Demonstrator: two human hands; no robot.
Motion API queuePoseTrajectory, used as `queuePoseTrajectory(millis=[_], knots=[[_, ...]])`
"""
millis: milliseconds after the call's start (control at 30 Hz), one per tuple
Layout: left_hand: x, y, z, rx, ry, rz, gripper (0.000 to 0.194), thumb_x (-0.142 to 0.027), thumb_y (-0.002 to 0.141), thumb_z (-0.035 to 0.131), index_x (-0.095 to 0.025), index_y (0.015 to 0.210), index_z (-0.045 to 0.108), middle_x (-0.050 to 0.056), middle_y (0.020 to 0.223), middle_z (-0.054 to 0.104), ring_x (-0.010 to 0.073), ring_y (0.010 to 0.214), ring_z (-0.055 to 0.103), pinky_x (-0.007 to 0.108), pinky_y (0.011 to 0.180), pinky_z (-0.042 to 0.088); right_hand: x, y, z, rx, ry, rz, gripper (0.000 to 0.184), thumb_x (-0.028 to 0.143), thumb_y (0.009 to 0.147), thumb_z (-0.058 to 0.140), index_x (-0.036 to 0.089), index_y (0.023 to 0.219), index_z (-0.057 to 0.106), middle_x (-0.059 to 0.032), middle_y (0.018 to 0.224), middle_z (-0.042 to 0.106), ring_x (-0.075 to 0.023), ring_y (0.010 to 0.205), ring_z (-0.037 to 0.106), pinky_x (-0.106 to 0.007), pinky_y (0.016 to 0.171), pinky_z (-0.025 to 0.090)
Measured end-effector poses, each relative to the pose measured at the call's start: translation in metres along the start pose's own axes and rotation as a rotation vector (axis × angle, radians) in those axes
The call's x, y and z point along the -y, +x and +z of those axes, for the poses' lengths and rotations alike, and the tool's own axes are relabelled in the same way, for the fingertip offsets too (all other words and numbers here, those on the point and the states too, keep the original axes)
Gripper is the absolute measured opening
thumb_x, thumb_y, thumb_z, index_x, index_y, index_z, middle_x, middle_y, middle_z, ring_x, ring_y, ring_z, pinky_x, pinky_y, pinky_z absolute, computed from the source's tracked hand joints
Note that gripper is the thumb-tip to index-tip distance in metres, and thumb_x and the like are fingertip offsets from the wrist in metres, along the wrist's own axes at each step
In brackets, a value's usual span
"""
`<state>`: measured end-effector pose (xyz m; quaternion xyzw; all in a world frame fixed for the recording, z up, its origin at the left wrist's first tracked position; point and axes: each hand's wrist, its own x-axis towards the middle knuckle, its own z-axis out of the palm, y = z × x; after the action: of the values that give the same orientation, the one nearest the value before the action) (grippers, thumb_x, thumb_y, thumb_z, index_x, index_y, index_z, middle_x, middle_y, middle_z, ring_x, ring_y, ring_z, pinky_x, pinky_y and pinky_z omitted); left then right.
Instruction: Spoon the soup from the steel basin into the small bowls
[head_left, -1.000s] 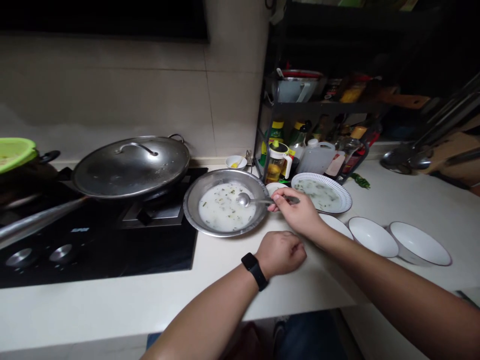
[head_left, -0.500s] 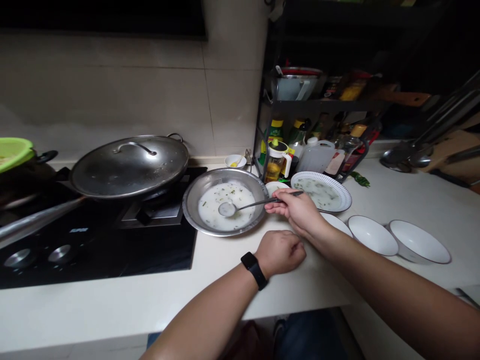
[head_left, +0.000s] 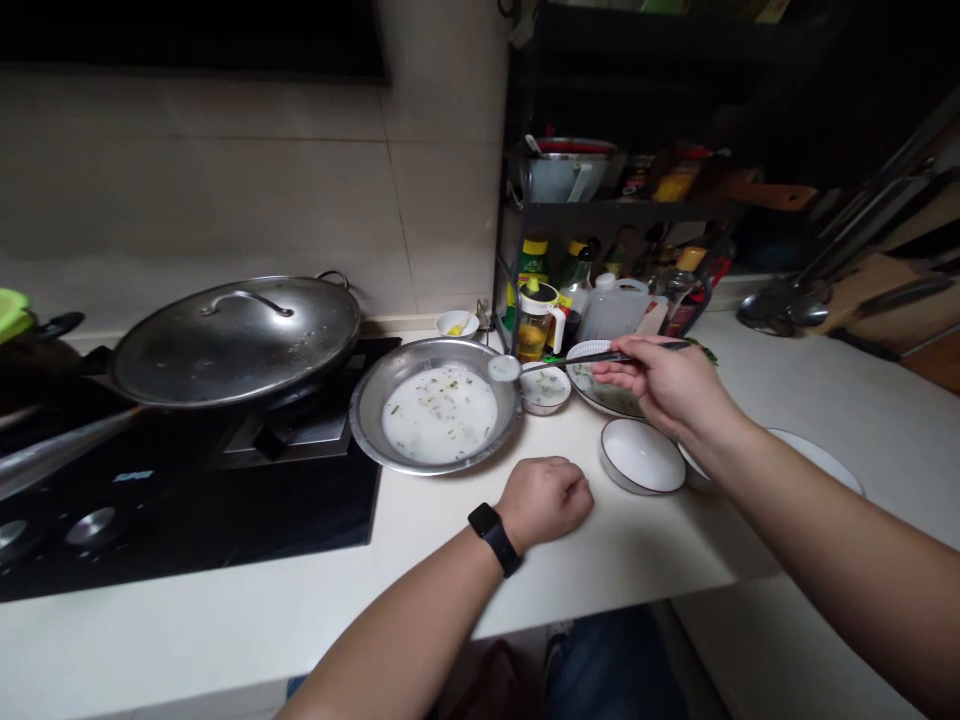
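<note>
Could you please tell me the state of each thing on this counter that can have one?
Right hand: raised, gripping a spoon.
Metal spoon: held level, its bowl above the steel dish's rim.
Left hand: loose fist resting on the counter.
Steel dish: holding milky liquid with green flecks.
Small white bowl: holding milky liquid.
Patterned-rim plate: holding liquid, partly behind the right hand.
White bowl: looks empty.
Pan lid: closed on its pan.

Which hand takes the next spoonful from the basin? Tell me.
Right hand, likely: it grips the spoon at the steel basin's rim; the left hand lies closed on the counter, empty.
</note>
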<state>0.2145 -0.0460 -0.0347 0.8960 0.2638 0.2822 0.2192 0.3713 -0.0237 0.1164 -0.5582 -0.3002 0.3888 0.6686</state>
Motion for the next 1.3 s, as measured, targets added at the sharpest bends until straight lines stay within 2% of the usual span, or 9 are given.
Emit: queuePoseTrajectory(millis=[300,500,600,800,900,1000,1100,1200,1300], knots=[[-0.001,0.000,-0.002,0.020,0.005,-0.003,0.025,-0.021,0.089,0.052,-0.019,0.065,0.058,0.002,0.069,0.066,0.0138,0.065,0.057,0.029,0.063,0.037,0.020,0.018,-0.079,-0.258,-0.060,-0.072,0.026,-0.002,0.090,0.051,0.012,0.071,0.062,-0.0054,0.063,0.064,-0.0183,0.051,0.072,-0.026,0.056,0.064],[0.000,-0.001,-0.001,0.019,-0.006,-0.007,0.024,-0.020,0.089,0.053,-0.020,0.065,0.059,0.002,0.069,0.065,0.0138,0.066,0.057,0.028,0.063,0.039,0.015,0.014,-0.103,-0.327,-0.318,-0.169,0.015,0.005,0.087,0.059,0.015,0.078,0.064,-0.0077,0.065,0.067,-0.0187,0.059,0.074,-0.030,0.067,0.063],[0.001,-0.001,0.000,0.015,-0.014,-0.013,0.025,-0.020,0.089,0.053,-0.020,0.065,0.059,0.002,0.069,0.065,0.0139,0.066,0.057,0.028,0.064,0.039,0.009,0.007,-0.114,-0.245,-0.602,-0.290,0.006,0.021,0.090,0.062,0.019,0.087,0.067,-0.0087,0.072,0.072,-0.0205,0.071,0.075,-0.034,0.077,0.062],[0.001,-0.001,0.000,0.002,-0.015,-0.012,0.024,-0.020,0.088,0.053,-0.020,0.064,0.059,0.002,0.069,0.065,0.0135,0.065,0.056,0.028,0.064,0.039,0.002,0.001,-0.147,0.194,-1.243,-1.013,0.011,0.030,0.086,0.061,0.025,0.087,0.071,-0.0145,0.098,0.076,-0.0246,0.092,0.072,-0.036,0.087,0.056],[0.001,-0.001,0.000,0.002,-0.013,-0.008,0.025,-0.020,0.089,0.053,-0.019,0.065,0.059,0.002,0.069,0.065,0.0135,0.065,0.056,0.028,0.063,0.039,-0.006,0.001,-0.157,0.332,-1.351,-1.085,0.014,0.032,0.083,0.064,0.025,0.090,0.074,-0.0151,0.100,0.077,-0.0254,0.090,0.074,-0.035,0.080,0.058],[0.000,-0.001,0.000,0.012,-0.007,-0.016,0.024,-0.020,0.089,0.053,-0.019,0.065,0.060,0.002,0.069,0.065,0.0136,0.066,0.057,0.027,0.064,0.039,-0.011,-0.002,-0.155,0.369,-1.391,-1.025,0.014,0.033,0.081,0.064,0.026,0.087,0.075,-0.0148,0.099,0.078,-0.0256,0.087,0.075,-0.035,0.076,0.060],[0.001,0.000,0.001,0.019,0.001,-0.019,0.025,-0.021,0.089,0.054,-0.019,0.066,0.061,0.002,0.070,0.066,0.0137,0.066,0.058,0.028,0.064,0.040,-0.009,-0.010,-0.138,0.273,-1.265,-1.091,0.012,0.031,0.085,0.061,0.027,0.087,0.072,-0.0139,0.095,0.078,-0.0256,0.085,0.074,-0.037,0.077,0.060],[0.001,0.000,0.002,0.013,0.003,-0.007,0.024,-0.022,0.089,0.054,-0.020,0.067,0.061,0.001,0.071,0.067,0.0136,0.067,0.058,0.028,0.064,0.040,-0.005,-0.021,-0.106,0.170,-1.024,-1.164,0.011,0.024,0.089,0.060,0.026,0.087,0.071,-0.0111,0.088,0.076,-0.0241,0.082,0.072,-0.038,0.082,0.058],[0.001,0.000,0.001,0.012,-0.004,-0.006,0.024,-0.021,0.090,0.054,-0.020,0.068,0.062,0.001,0.071,0.067,0.0137,0.067,0.059,0.028,0.065,0.041,-0.010,-0.030,-0.064,0.161,-0.865,-1.035,0.014,0.029,0.093,0.058,0.025,0.087,0.070,-0.0100,0.089,0.075,-0.0248,0.088,0.070,-0.041,0.087,0.056]])
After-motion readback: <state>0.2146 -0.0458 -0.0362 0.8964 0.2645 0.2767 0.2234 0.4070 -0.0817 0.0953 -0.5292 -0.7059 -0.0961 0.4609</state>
